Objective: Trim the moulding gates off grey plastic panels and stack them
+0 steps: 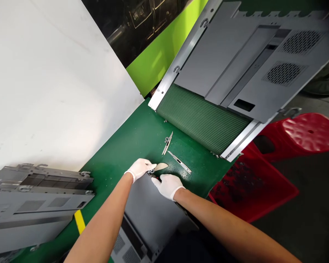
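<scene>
My left hand point(140, 169), in a white glove, is closed at the far edge of a grey plastic panel point(156, 208), its fingertips pinching by a small grey hook point(151, 171). A pale, blade-shaped piece point(161, 166) sticks out beside those fingertips. Also gloved, my right hand point(169, 186) curls closed over the same edge; a dark and red bit shows at its thumb, but what it holds is mostly hidden. Beyond the hands, two slim metal utility knives point(179, 162) lie on the green table point(120, 146), with a loose grey hook point(166, 140) against the farther one.
A green ribbed conveyor belt point(200, 117) carries a large grey panel point(235, 62). Several similar panels point(44, 204) are stacked at left, near a white board point(49, 80). Red crate point(276, 197) with small dark pieces and red stool point(312, 131) stand at right.
</scene>
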`<state>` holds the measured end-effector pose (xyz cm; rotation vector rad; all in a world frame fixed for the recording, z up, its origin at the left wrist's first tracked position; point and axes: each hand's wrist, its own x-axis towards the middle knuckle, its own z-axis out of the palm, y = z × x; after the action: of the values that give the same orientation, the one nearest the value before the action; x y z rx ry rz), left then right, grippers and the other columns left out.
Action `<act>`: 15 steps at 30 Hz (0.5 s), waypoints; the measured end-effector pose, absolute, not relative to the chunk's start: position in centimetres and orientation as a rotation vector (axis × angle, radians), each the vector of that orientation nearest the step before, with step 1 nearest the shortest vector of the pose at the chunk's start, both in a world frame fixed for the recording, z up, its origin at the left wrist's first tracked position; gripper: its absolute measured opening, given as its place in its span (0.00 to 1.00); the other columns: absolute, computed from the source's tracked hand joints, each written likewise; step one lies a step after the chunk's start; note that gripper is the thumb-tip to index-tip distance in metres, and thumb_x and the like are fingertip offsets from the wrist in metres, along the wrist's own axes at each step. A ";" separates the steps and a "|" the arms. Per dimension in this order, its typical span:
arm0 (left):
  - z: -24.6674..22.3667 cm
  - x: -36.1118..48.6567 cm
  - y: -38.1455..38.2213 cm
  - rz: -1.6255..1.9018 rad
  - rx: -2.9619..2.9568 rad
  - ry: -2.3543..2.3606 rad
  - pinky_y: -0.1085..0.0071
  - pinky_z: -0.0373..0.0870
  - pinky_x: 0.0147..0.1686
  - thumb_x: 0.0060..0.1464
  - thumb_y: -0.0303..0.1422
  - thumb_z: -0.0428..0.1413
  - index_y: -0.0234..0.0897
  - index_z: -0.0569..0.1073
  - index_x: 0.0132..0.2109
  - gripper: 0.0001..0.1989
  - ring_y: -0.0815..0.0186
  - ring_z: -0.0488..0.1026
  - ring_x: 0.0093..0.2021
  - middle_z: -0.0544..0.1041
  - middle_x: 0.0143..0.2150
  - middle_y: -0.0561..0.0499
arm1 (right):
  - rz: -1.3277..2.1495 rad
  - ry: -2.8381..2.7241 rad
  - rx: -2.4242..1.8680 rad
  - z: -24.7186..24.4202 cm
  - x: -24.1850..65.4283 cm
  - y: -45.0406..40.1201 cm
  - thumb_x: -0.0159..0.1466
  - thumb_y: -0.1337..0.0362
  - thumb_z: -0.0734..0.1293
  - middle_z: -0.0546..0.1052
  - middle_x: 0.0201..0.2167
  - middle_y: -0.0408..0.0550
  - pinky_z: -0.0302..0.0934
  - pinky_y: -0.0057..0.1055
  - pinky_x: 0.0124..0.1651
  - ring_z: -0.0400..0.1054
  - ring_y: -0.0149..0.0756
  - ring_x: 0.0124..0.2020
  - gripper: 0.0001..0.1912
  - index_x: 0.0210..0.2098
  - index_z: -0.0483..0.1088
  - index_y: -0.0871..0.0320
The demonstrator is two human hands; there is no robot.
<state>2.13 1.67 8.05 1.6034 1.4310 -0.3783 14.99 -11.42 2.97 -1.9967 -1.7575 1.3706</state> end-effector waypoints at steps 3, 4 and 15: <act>7.2 2.1 1.6 -0.364 1.598 1.407 0.69 0.58 0.28 0.45 0.56 0.58 0.34 0.77 0.29 0.26 0.66 0.64 0.27 0.76 0.27 0.49 | 1.361 -1.804 -2.024 2.5 14.8 -11.6 0.67 0.38 0.43 0.80 0.34 0.62 0.65 0.43 0.44 0.76 0.52 0.39 0.41 0.39 0.76 0.60; 6.8 2.0 1.6 -0.362 1.589 1.408 0.69 0.59 0.29 0.45 0.55 0.59 0.34 0.77 0.29 0.25 0.66 0.65 0.27 0.76 0.27 0.49 | 1.343 -1.821 -2.033 2.4 14.8 -11.6 0.67 0.39 0.43 0.80 0.34 0.62 0.65 0.43 0.43 0.76 0.53 0.39 0.41 0.39 0.76 0.61; 6.0 2.5 1.8 -0.373 1.585 1.423 0.69 0.59 0.29 0.42 0.57 0.59 0.34 0.77 0.28 0.27 0.66 0.64 0.28 0.76 0.27 0.49 | 1.314 -1.913 -1.981 2.3 16.2 -11.1 0.67 0.40 0.45 0.80 0.35 0.63 0.65 0.43 0.42 0.76 0.54 0.39 0.39 0.38 0.76 0.62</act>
<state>2.50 1.80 5.96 1.5848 1.4234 -0.3726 16.16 -11.12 2.32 -1.9812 -1.9126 1.3137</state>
